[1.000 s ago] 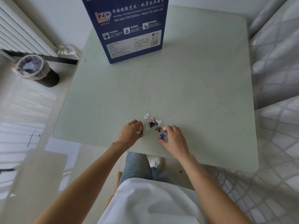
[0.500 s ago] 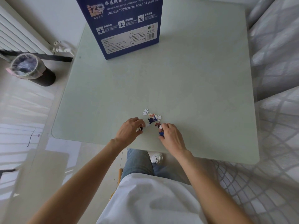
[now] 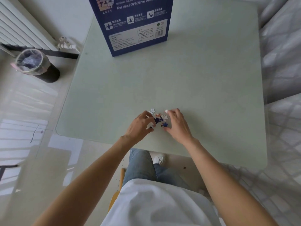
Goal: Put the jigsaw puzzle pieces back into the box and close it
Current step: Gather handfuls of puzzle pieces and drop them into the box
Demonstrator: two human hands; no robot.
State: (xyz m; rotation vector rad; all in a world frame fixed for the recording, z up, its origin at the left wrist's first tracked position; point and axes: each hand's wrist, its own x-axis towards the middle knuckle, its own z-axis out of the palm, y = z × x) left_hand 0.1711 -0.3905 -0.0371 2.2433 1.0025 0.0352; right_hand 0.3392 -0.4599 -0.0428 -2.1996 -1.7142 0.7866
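Head view: small puzzle pieces point(image 3: 158, 119) on near counter point(image 3: 203, 88), light, flat, slippery. Left hand point(image 3: 140, 126) pinching pieces; right hand point(image 3: 176, 123) grip loosely curled, cupping them. Best scooped from edges.

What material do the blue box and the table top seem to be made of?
Blue box: probably cardboard with a printed, slightly glossy finish, judging by its flat panels and sharp folded edges. Table top: likely frosted glass or a smooth laminate, pale green with rounded corners; the look leaves it open.

The blue puzzle box point(image 3: 133, 25) runs off the top edge of the frame, its opening unseen. At lower centre, the left hand point(image 3: 139, 126) and right hand point(image 3: 176, 124) cover part of the jigsaw pieces point(image 3: 158, 119), perhaps pinching some; their pictures are too small to read.
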